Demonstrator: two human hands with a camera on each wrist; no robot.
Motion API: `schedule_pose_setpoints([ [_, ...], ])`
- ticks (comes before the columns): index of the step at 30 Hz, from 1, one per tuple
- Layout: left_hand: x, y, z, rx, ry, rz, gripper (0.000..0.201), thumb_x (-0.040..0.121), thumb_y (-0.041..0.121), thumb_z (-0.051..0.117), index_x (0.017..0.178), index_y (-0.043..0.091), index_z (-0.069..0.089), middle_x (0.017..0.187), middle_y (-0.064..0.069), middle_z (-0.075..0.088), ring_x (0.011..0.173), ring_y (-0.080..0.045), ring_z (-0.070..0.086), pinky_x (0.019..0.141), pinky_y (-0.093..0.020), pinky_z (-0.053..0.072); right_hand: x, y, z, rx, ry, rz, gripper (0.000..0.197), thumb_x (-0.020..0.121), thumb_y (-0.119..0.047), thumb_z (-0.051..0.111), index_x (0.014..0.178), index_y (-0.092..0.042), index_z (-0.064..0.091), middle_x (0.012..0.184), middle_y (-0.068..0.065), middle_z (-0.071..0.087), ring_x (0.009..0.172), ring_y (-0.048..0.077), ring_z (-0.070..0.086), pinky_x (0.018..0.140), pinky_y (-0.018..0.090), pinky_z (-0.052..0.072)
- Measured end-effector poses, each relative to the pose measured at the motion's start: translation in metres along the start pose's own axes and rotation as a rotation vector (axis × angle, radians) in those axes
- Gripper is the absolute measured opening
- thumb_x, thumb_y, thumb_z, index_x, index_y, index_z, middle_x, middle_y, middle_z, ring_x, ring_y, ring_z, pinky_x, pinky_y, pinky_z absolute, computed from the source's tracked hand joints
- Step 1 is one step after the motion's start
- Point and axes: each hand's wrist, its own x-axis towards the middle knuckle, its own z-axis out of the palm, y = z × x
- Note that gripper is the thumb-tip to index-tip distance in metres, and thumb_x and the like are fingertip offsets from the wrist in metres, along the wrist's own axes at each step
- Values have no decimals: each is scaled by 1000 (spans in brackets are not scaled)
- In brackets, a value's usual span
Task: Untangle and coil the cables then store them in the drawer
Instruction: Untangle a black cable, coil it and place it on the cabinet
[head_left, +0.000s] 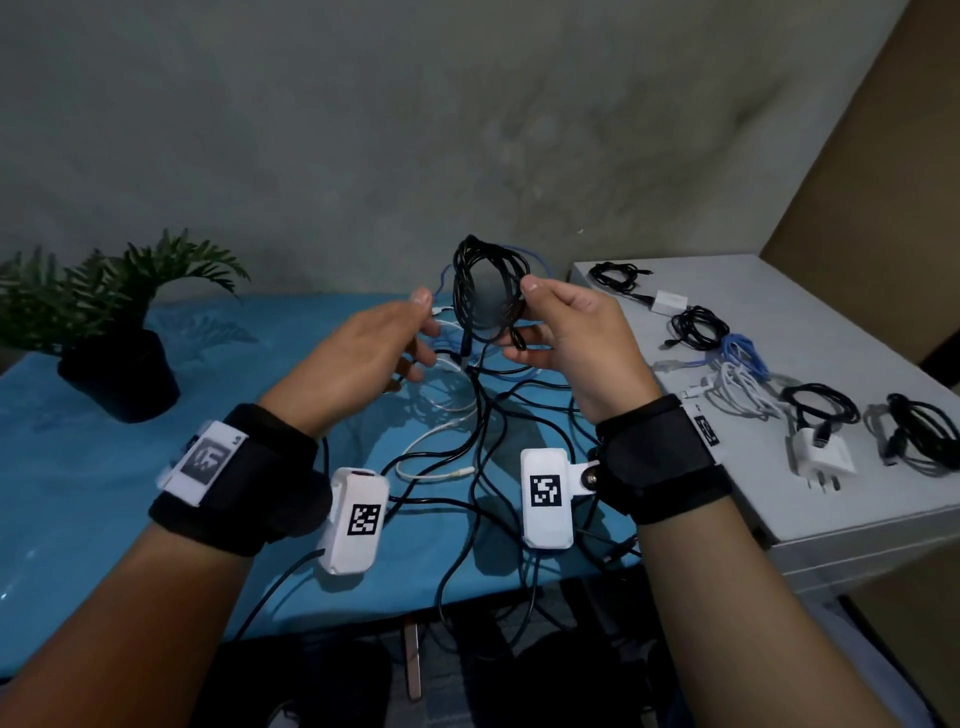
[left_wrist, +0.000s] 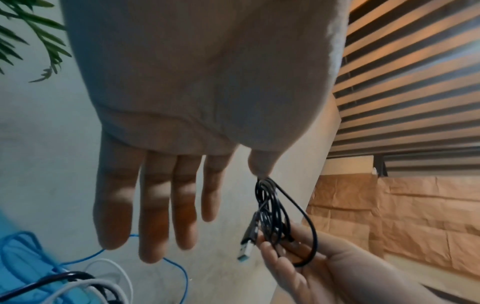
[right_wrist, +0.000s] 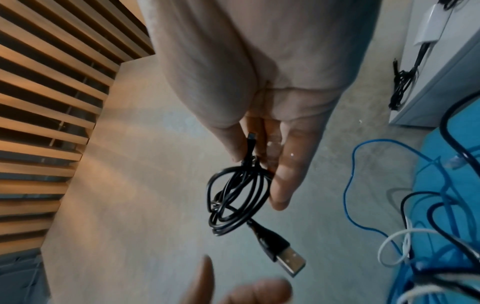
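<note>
A coiled black USB cable (head_left: 485, 291) is held up over the blue table (head_left: 78, 441). My right hand (head_left: 522, 319) pinches one side of the coil (right_wrist: 233, 197) between thumb and fingers, and its USB plug (right_wrist: 283, 257) hangs free. My left hand (head_left: 421, 332) is beside the coil with straight fingers (left_wrist: 155, 226); its thumb tip sits at the top of the coil (left_wrist: 272, 216). A tangle of black, white and blue cables (head_left: 467, 426) lies on the table below both hands.
A white cabinet (head_left: 831, 312) stands to the right of the table, with several coiled cables (head_left: 701, 327) and two white chargers (head_left: 826, 457) on top. A potted plant (head_left: 119, 322) sits at the table's back left. Loose cables hang over the front edge.
</note>
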Motion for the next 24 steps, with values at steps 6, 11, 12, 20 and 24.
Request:
schedule_pose_setpoints([
  [6,-2,-8,22,145,-18,132,36,95,54,59,124,33,64,116,13,70,106,-3,67,101,-42,52,5,-7,-28,53,71,44,24,104,-23,56,100,-4,70,92,11,74,72,23,73,68,30,61],
  [11,-6,4,55,-163,-76,196,35,99,20,63,134,22,57,120,5,70,97,-12,73,89,-30,57,1,-3,-22,14,-61,75,26,105,-23,54,99,-6,72,87,7,77,64,14,69,67,27,59],
  [12,-7,6,58,-200,-63,196,31,99,14,62,130,18,60,112,4,71,90,-14,74,82,-27,58,1,-1,-20,1,-74,75,25,104,-23,55,99,-7,73,85,6,76,62,12,67,66,26,59],
  [20,3,-8,33,-181,-10,116,14,98,18,63,110,17,70,87,-5,75,66,-22,69,63,-26,56,12,-6,-50,50,122,64,24,101,-19,62,115,-2,70,95,12,74,71,15,67,62,25,57],
  [24,4,-10,40,-148,-71,110,14,100,19,61,109,16,71,91,-7,75,69,-22,71,65,-28,55,16,-5,-63,6,156,50,18,99,-20,64,109,-7,71,102,13,75,76,20,70,66,27,57],
])
